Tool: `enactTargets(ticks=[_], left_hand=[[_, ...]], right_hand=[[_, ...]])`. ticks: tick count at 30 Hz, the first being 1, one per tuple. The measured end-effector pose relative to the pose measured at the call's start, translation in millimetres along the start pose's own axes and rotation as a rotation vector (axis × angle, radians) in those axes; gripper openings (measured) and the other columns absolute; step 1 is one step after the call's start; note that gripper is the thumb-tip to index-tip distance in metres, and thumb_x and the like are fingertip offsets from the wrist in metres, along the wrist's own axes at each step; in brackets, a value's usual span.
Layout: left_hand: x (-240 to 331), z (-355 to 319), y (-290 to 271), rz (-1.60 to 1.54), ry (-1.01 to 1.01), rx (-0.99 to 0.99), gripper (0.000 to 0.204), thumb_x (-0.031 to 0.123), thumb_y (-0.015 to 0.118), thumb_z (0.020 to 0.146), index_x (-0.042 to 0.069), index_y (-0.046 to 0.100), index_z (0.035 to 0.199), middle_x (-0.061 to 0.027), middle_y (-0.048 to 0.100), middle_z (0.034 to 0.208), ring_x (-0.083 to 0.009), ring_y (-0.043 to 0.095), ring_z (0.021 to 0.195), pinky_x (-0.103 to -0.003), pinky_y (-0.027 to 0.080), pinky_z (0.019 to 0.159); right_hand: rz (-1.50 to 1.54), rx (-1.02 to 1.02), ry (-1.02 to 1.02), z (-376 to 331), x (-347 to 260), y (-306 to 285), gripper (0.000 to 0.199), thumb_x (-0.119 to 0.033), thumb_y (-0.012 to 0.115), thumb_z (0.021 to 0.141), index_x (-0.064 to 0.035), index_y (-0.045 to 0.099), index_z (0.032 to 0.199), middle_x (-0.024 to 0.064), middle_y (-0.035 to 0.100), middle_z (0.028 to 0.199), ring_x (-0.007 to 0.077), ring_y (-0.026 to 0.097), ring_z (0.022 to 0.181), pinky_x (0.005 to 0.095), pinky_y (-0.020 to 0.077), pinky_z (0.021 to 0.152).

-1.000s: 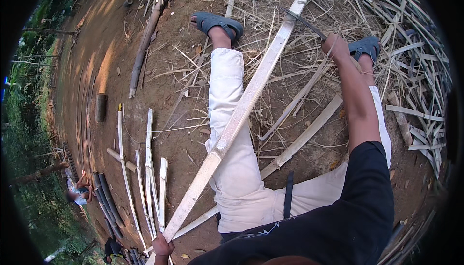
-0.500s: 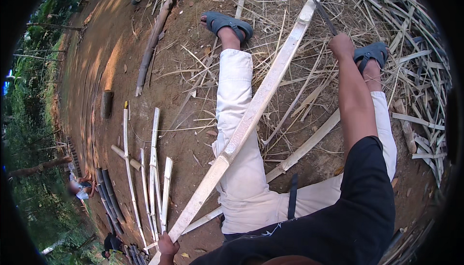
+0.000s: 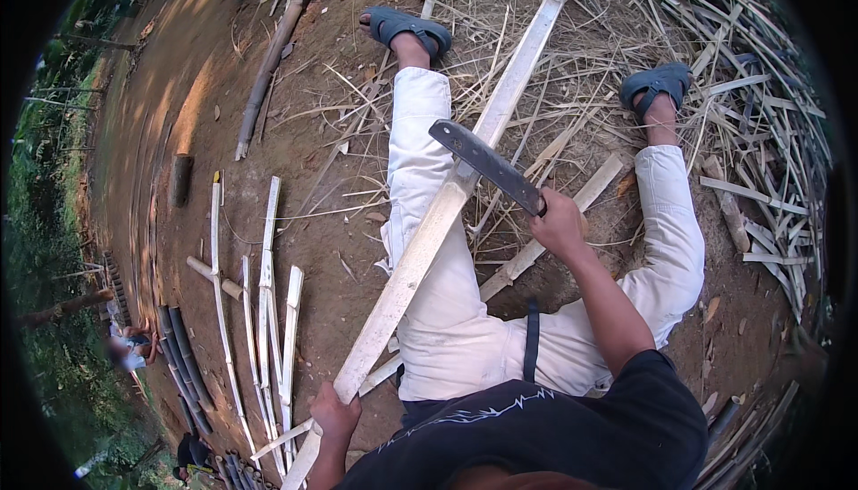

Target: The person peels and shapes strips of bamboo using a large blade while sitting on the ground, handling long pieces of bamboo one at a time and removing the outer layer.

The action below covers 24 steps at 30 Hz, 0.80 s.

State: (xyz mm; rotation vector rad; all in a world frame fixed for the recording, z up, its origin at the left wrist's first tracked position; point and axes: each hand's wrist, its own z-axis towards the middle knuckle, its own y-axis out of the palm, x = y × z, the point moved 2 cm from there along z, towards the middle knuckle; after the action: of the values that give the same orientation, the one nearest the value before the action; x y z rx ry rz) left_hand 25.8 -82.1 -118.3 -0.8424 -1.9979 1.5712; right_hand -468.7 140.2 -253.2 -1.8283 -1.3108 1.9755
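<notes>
A long split bamboo strip (image 3: pixel 416 262) slants from the lower left up to the far right, passing over my left thigh. My left hand (image 3: pixel 334 412) is wrapped round its near end. In my right hand (image 3: pixel 561 223) is the handle of a machete (image 3: pixel 487 166). Its broad dark blade, with a hole near the tip, lies across the strip just beyond a node. Whether the blade touches the strip or hovers over it, I cannot tell. Another bamboo strip (image 3: pixel 590 188) lies on the ground beneath my right forearm.
Shavings (image 3: pixel 572 114) litter the dirt between my sandalled feet, and a heap of thin strips (image 3: pixel 760 132) rises at the right. Several split bamboo pieces (image 3: pixel 268 284) lie at the left, near dark bamboo poles (image 3: pixel 186 356). A person (image 3: pixel 132 347) is at the far left.
My right hand has drawn the machete back from the strip's far end toward me, turning the blade across the strip. The strip's near end and my left hand have shifted slightly.
</notes>
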Motion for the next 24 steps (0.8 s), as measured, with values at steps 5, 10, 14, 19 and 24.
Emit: enactTargets(ticks=[5, 10, 14, 19, 24], left_hand=[[126, 49, -22, -0.129, -0.098, -0.190, 0.046, 0.038, 0.078, 0.079, 0.002, 0.053, 0.094, -0.0219, 0.064, 0.084, -0.0440, 0.065, 0.074, -0.052, 0.052, 0.067], [163, 91, -15, -0.417, 0.209, -0.367, 0.043, 0.034, 0.072, 0.088, 0.000, 0.052, 0.108, -0.0213, 0.067, 0.083, -0.0405, 0.067, 0.071, -0.049, 0.053, 0.064], [163, 108, -7, -0.862, -0.050, -0.719, 0.036, 0.025, 0.071, 0.092, 0.000, 0.051, 0.109, -0.0121, 0.067, 0.079, -0.0224, 0.067, 0.062, -0.037, 0.054, 0.057], [155, 118, -11, -1.203, -0.168, -1.095, 0.036, 0.037, 0.055, 0.103, 0.002, 0.054, 0.103, -0.0029, 0.055, 0.069, -0.0133, 0.054, 0.052, -0.029, 0.047, 0.049], [138, 97, -14, -1.216, -0.274, -1.185, 0.061, 0.055, 0.031, 0.106, 0.000, 0.055, 0.097, -0.0052, 0.052, 0.063, -0.0163, 0.051, 0.048, -0.032, 0.046, 0.048]], right_hand=[[0.080, 0.020, 0.015, -36, -38, 3, 0.023, -0.019, 0.073, 0.077, 0.0005, 0.060, 0.081, 0.0224, 0.063, 0.075, 0.0432, 0.063, 0.072, 0.0485, 0.0489, 0.066], [0.024, -0.012, -0.089, -54, -54, -6, 0.026, -0.019, 0.074, 0.076, -0.0012, 0.057, 0.082, 0.0193, 0.064, 0.078, 0.0404, 0.064, 0.074, 0.0485, 0.0501, 0.067], [-0.158, -0.070, -0.302, -74, -54, -13, 0.027, -0.018, 0.074, 0.071, -0.0037, 0.056, 0.085, 0.0154, 0.063, 0.081, 0.0366, 0.065, 0.076, 0.0456, 0.0520, 0.070], [-0.328, -0.154, -0.499, -86, -52, -7, 0.023, -0.016, 0.070, 0.070, -0.0050, 0.056, 0.084, 0.0138, 0.063, 0.079, 0.0346, 0.065, 0.075, 0.0429, 0.0523, 0.072], [-0.484, -0.032, -0.234, -18, 2, -51, 0.016, -0.015, 0.065, 0.075, -0.0036, 0.059, 0.084, 0.0191, 0.066, 0.078, 0.0371, 0.068, 0.075, 0.0469, 0.0551, 0.071]])
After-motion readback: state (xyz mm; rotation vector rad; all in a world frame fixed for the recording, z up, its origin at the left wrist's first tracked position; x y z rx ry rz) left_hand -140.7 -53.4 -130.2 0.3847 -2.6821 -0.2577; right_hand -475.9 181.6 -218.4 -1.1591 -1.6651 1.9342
